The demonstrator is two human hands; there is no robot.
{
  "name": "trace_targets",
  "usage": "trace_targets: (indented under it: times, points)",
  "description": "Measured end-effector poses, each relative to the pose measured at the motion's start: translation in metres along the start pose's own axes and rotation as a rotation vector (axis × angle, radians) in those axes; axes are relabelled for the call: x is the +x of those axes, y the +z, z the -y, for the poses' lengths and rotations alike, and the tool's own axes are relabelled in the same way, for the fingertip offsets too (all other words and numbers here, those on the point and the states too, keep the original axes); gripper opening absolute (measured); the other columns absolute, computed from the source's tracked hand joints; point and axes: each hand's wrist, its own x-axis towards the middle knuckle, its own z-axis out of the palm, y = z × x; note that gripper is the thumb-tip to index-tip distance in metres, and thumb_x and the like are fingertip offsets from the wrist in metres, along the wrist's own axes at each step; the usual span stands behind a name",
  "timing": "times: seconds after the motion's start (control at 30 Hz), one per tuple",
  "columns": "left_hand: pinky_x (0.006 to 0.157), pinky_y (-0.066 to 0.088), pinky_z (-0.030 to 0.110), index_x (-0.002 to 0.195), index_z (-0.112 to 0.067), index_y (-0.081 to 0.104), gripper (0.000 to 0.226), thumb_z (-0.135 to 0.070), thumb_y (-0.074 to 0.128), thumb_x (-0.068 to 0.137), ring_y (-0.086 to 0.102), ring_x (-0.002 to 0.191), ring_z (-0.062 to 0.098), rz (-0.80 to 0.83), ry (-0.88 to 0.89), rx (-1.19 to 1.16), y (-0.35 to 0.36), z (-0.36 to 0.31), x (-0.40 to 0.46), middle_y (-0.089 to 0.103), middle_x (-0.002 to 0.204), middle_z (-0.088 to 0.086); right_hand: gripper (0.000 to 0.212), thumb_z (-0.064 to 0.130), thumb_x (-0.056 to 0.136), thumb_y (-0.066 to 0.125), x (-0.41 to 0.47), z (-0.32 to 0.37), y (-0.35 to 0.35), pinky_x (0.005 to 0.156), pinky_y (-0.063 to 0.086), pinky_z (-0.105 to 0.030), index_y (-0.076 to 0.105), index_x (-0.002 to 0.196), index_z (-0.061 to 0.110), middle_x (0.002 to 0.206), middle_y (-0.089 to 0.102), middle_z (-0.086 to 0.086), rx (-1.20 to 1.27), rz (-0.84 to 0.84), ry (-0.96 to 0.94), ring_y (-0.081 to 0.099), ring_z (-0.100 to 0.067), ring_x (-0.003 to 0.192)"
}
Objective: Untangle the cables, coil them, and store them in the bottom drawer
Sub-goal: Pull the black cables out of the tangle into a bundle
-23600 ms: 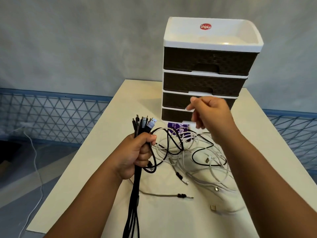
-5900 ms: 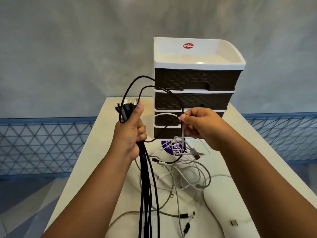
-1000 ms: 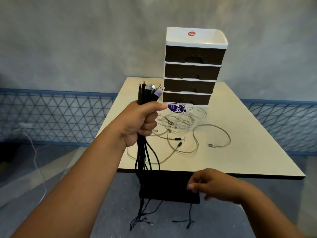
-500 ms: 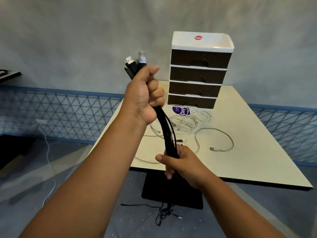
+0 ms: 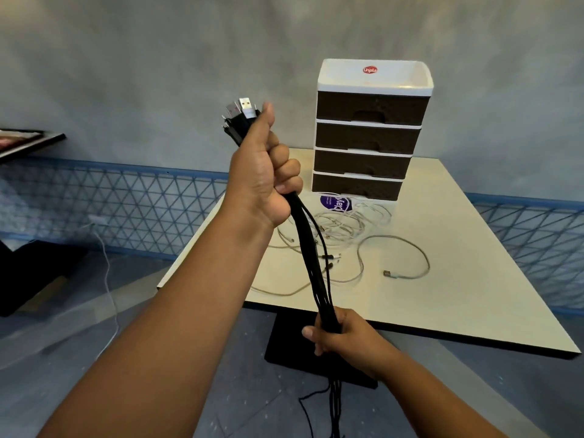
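My left hand [image 5: 264, 181] is fisted round the black cables [image 5: 311, 257], a thin bundle with plugs [image 5: 241, 113] sticking up past my thumb. It runs taut, slanting down and right to my right hand [image 5: 336, 335], which grips it lower, the tails hanging floorward. White cables [image 5: 350, 229] lie tangled on the table [image 5: 474, 263] before the closed drawers [image 5: 363, 147]

The left hand [image 5: 264, 181] rose, lifting the black cables [image 5: 311, 254] clear of the white cables [image 5: 350, 227] on the tabletop [image 5: 458, 248]. The right hand [image 5: 336, 335] came up and gripped the bundle lower down.
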Motion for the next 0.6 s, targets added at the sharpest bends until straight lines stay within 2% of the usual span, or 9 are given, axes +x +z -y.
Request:
trace_targets:
  times: [0.07,0.1,0.17,0.27,0.37,0.43,0.53,0.6]
  points:
    - [0.032,0.017,0.019,0.047,-0.025,0.035,0.054,-0.042,0.06,0.092,0.017,0.036,0.006,0.032,-0.008,0.016,0.003,0.0,-0.002,0.023,0.041,-0.01,0.016,0.025,0.088,0.071,-0.005,-0.009,-0.008,0.077,0.048,-0.021,0.065,0.087,0.01,0.081,0.068,0.001,0.007,0.04,0.001,0.064,-0.01,0.08]
    - [0.033,0.018,0.019,0.045,-0.024,0.037,0.055,-0.04,0.06,0.093,0.018,0.035,0.006,0.038,-0.004,0.034,0.006,0.001,-0.002,0.025,0.041,-0.009,0.01,0.016,0.089,0.069,-0.009,-0.015,-0.013,0.083,0.049,-0.021,0.067,0.096,0.009,0.09,0.071,0.0,0.07,0.049,0.0,0.066,-0.012,0.09]
    - [0.034,0.018,0.019,0.044,-0.024,0.039,0.055,-0.034,0.061,0.093,0.019,0.036,0.006,0.036,0.005,0.072,0.016,0.009,-0.005,0.026,0.04,-0.009,0.027,-0.004,0.091,0.059,-0.016,-0.028,-0.029,0.097,0.049,-0.029,0.065,0.114,0.009,0.111,0.071,-0.006,0.205,0.076,0.014,0.065,-0.018,0.11]
    - [0.034,0.018,0.018,0.045,-0.024,0.038,0.054,-0.028,0.061,0.093,0.018,0.036,0.007,0.03,0.007,0.099,0.028,0.016,-0.006,0.026,0.041,-0.009,0.049,-0.02,0.087,0.046,-0.016,-0.041,-0.049,0.106,0.045,-0.037,0.062,0.123,0.008,0.121,0.068,-0.012,0.293,0.085,0.017,0.06,-0.023,0.119]
    - [0.032,0.016,0.017,0.042,-0.023,0.037,0.056,-0.027,0.06,0.093,0.016,0.034,0.006,0.032,-0.009,0.12,0.033,0.019,-0.004,0.023,0.039,-0.01,0.045,-0.019,0.089,0.047,-0.012,-0.036,-0.064,0.1,0.049,-0.032,0.065,0.119,0.009,0.116,0.069,-0.013,0.33,0.021,0.01,0.064,-0.023,0.114]
    - [0.031,0.015,0.017,0.043,-0.023,0.035,0.056,-0.027,0.06,0.093,0.015,0.034,0.006,0.03,-0.018,0.14,0.032,0.02,-0.002,0.022,0.038,-0.01,0.037,-0.01,0.091,0.052,-0.005,-0.032,-0.07,0.093,0.052,-0.029,0.069,0.111,0.015,0.11,0.072,-0.006,0.264,-0.075,-0.032,0.066,-0.022,0.107]
    - [0.031,0.016,0.017,0.042,-0.023,0.036,0.057,-0.029,0.059,0.093,0.016,0.034,0.005,0.02,-0.029,0.171,0.026,0.021,0.004,0.023,0.038,-0.011,0.03,0.005,0.092,0.058,0.014,-0.031,-0.074,0.088,0.048,-0.025,0.068,0.101,0.032,0.108,0.069,0.01,-0.088,-0.24,-0.128,0.063,-0.008,0.1]
    - [0.031,0.016,0.018,0.044,-0.024,0.034,0.056,-0.03,0.06,0.093,0.016,0.034,0.005,0.023,-0.042,0.186,0.021,0.021,0.01,0.022,0.038,-0.011,0.028,0.011,0.092,0.059,0.029,-0.032,-0.072,0.093,0.046,-0.025,0.064,0.104,0.036,0.116,0.061,0.014,-0.305,-0.283,-0.219,0.057,-0.003,0.107]
